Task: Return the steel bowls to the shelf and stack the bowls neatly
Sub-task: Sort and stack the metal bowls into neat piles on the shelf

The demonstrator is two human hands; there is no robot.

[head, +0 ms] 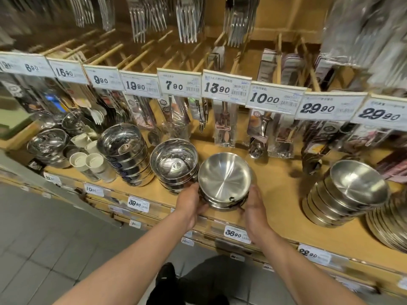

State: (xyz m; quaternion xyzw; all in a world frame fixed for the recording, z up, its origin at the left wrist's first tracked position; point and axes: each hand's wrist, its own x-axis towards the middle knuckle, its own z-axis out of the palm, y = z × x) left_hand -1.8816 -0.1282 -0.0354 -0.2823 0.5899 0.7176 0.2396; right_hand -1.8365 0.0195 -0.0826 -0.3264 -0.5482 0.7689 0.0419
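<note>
Steel, brushed, round: short stack of shallow bowls (224,180) on the wooden shelf (279,194) near its front edge, just right of a mirror-polished bowl stack (174,164). I see my left hand (191,203) and right hand (255,208) flanking it, fingers curled onto its sides, forearms reaching forward, equally near
</note>
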